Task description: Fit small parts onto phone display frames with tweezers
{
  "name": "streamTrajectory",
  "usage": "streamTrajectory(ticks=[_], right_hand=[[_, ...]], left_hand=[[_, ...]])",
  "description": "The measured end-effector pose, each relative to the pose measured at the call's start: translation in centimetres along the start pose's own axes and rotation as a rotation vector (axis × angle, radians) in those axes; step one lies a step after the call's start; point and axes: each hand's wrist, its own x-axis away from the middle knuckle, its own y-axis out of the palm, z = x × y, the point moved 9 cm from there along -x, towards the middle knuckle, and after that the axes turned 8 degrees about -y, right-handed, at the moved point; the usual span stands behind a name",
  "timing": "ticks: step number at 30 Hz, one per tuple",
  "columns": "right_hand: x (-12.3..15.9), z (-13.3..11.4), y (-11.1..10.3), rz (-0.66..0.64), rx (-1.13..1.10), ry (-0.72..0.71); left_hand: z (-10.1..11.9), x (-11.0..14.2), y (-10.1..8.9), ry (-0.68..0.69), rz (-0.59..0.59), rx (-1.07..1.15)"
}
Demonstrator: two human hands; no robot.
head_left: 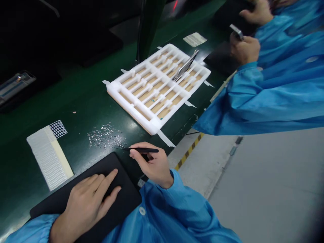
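Note:
My left hand [87, 200] lies flat, fingers stretched out, on a black pad [121, 199] at the near edge of the green bench. My right hand [150, 165] is closed in a pinch on black tweezers [141, 150], whose tips point left toward a scatter of several tiny shiny metal parts [106, 136] on the green surface. Both my sleeves are blue.
A white slotted foam tray [152, 126] sits taped to the bench with a phone-like device [186, 65] standing in one slot. A white ribbed strip sheet [47, 157] lies left. A co-worker in blue [265, 84] works at upper right, holding a small device [236, 32].

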Motion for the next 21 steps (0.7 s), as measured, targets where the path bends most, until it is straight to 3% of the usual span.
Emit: streamTrajectory(ticks=[12, 18, 21], right_hand=[[-0.4, -0.9, 0.5, -0.007, 0.075, -0.108], [-0.8, 0.3, -0.2, -0.077, -0.099, 0.008], [-1.1, 0.6, -1.2, -0.138, -0.067, 0.025]], left_hand=[[-0.1, 0.0, 0.0, 0.002, -0.01, -0.017], [-0.2, 0.0, 0.0, -0.006, -0.015, 0.001], [-0.2, 0.0, 0.0, -0.008, -0.013, 0.005]])
